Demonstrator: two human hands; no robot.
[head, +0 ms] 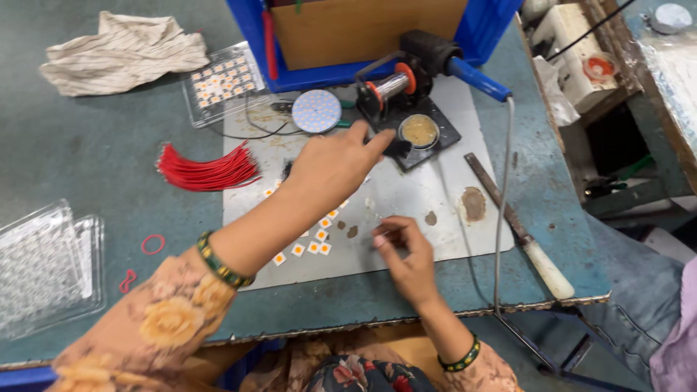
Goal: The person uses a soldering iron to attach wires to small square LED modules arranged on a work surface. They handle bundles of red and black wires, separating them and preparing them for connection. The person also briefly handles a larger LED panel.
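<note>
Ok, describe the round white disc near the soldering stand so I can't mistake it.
Start at the blue crate at the bench's far edge. Just in front lies the round disc, left of the black soldering stand. It alone is circular, dotted with small yellow squares; the loose chips are square.

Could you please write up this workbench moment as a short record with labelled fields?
Setting: green workbench with a grey mat, seen from above
Left hand: left hand reaches forward, fingertips at the black soldering stand
Right hand: right hand rests on the mat, pinching something too small to identify
On the mat: small square chips with orange centres, round white LED disc
Nearby: red wire bundle, striped cloth, clear trays, file with pale handle
</note>
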